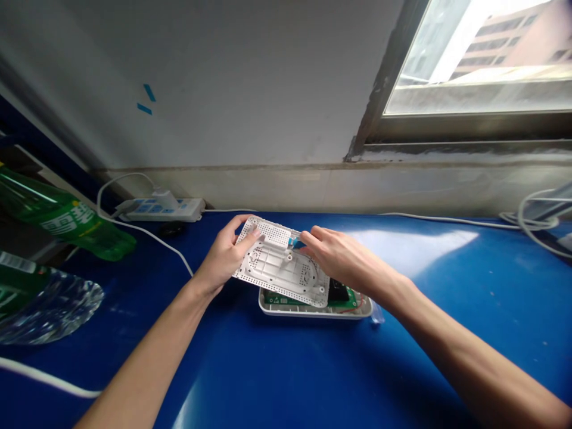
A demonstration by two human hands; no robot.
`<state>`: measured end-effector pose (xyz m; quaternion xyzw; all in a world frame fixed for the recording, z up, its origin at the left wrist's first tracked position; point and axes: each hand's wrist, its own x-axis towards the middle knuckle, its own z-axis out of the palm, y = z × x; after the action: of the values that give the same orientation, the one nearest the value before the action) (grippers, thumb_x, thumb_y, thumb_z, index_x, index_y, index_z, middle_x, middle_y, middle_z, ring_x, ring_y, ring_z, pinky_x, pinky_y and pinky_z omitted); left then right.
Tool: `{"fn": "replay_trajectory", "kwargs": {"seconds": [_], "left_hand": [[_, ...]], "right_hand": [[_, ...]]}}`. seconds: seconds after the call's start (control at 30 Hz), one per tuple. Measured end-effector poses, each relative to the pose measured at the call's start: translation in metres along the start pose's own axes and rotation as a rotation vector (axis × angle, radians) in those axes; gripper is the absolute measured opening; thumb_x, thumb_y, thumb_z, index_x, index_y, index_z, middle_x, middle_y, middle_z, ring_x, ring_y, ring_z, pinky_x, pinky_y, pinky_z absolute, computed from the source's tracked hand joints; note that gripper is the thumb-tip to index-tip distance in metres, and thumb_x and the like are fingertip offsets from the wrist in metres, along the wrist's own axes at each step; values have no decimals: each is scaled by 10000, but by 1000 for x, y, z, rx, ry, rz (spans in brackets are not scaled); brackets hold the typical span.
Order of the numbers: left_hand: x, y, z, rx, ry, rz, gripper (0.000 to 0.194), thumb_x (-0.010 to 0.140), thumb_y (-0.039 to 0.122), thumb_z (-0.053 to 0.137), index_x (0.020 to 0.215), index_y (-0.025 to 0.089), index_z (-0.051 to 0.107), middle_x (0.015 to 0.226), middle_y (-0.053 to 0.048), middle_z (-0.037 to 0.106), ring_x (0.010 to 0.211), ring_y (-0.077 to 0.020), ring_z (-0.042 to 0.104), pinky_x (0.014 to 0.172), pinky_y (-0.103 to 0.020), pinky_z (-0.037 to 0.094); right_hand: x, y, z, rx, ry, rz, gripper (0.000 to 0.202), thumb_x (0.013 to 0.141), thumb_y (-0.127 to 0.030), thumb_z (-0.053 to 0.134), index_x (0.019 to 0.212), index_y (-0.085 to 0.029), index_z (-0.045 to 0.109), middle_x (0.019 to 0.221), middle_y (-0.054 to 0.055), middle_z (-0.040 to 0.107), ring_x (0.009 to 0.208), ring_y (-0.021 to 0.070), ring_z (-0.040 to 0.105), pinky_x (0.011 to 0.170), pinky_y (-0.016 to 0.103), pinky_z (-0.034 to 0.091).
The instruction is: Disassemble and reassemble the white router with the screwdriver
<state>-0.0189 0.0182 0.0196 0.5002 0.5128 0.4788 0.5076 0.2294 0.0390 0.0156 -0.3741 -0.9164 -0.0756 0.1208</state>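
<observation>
My left hand (226, 253) is closed on the left end of a white perforated plastic cover (277, 271), with the thumb on its inner face. The cover is tilted above a shallow white casing (313, 313). Inside the casing show a green circuit board (290, 300), a black part (338, 292) and a thin red wire; the cover hides much of them. Close to the cover's far edge, my right hand (330, 247) has its fingers pinched on a small blue strip (295, 242). My fingers partly hide the strip.
A white power strip (179, 210) with a plug and cable lies against the wall. At left are a green bottle (71, 214) and a clear bottle (53, 304). Clear plastic (377, 313) sits beside the casing on the blue table (268, 375). White cables run along the back.
</observation>
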Motion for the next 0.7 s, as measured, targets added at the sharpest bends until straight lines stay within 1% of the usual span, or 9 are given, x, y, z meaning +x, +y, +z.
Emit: {"fn": "replay_trajectory", "kwargs": {"seconds": [0.17,0.27,0.33,0.4,0.53,0.7], "left_hand": [[0,0,0,20,22,-6,521,825,436,831,1251,202,643,910,-50,782,736,-220,755,624,-267,583],[0,0,2,9,30,14,532,817,432,836,1254,200,640,916,-50,782,728,-218,755,618,-263,586],[0,-1,3,-4,35,30,534,811,434,839,1247,195,643,903,-50,779,715,-215,751,607,-259,586],[0,-2,3,-11,42,49,522,815,436,837,1237,192,651,902,-53,778,720,-212,751,607,-252,586],[0,-4,3,9,56,61,499,831,435,829,1237,194,666,913,-60,781,742,-214,756,617,-249,591],[1,-4,4,35,77,75,488,834,424,827,1235,188,681,948,-73,793,732,-205,750,612,-248,592]], "right_hand": [[1,2,-2,30,-27,-12,122,1081,-262,576,999,-182,618,812,18,598,614,155,515,580,309,318],[1,5,-2,41,-16,11,153,1091,-305,562,1032,-173,614,838,25,609,622,154,519,597,304,328],[1,6,-1,43,-12,30,186,1091,-344,564,1053,-169,615,843,32,619,632,164,524,602,311,314],[2,6,0,46,-12,35,191,1090,-349,565,1053,-169,615,840,37,622,650,174,532,610,318,299],[2,4,0,71,-26,17,166,1096,-318,551,1034,-175,608,838,35,599,662,176,518,614,326,275],[1,4,-4,147,-76,11,112,1100,-262,532,1031,-184,576,859,22,567,635,155,470,588,314,268]]}}
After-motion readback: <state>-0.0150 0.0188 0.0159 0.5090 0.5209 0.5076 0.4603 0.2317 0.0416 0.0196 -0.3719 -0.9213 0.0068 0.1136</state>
